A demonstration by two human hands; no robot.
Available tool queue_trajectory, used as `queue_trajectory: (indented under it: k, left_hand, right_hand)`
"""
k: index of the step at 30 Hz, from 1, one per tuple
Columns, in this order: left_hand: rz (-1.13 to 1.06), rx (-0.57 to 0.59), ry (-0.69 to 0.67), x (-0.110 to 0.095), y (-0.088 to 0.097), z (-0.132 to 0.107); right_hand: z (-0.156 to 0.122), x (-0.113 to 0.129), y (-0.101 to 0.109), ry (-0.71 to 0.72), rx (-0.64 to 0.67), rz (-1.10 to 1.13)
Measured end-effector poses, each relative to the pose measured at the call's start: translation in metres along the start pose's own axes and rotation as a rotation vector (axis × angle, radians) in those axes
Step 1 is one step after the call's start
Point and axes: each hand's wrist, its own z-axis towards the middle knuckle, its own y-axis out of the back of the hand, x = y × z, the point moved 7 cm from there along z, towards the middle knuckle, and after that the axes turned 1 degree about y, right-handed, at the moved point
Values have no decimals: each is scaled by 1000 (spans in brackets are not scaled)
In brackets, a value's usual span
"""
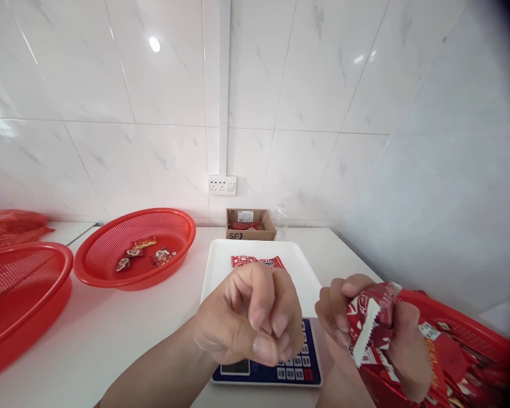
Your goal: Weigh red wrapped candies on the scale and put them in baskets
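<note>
My left hand (255, 314) hovers over the front of a digital scale (266, 378), partly covering its blue keypad. Its fingers curl in against the thumb, and nothing shows between them. To the right, my right hand (409, 348) is closed around red wrapped snack packets (368, 323) with white lettering and a crimped pale edge. On the scale's white pan (219, 263) lie a red patterned packet (243, 260) and another red packet (274, 262), partly hidden behind my left hand.
A red basket (463, 317) of packets stands at the right. On the left, one red basket (187, 243) holds several small packets, with another basket (63, 266) nearer. A red plastic bag (15, 224) lies behind. A cardboard box (259, 233) sits near the tiled wall.
</note>
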Motion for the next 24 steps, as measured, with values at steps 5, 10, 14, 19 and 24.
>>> queue_trajectory:
  k: [5, 10, 14, 19, 24]
  left_hand:
    - [-36, 36, -6, 2, 1, -1]
    - [0, 36, 28, 3, 6, -7]
    - [502, -209, 250, 3, 34, -30]
    - [1125, -507, 462, -37, 85, -85]
    - [1785, -877, 569, -124, 133, -154]
  right_hand:
    - [0, 3, -7, 12, 55, 1]
    - [1, 4, -5, 20, 68, 4]
    - [2, 1, -8, -37, 169, 12]
    - [2, 3, -5, -11, 91, 31]
    - [3, 0, -4, -13, 70, 14]
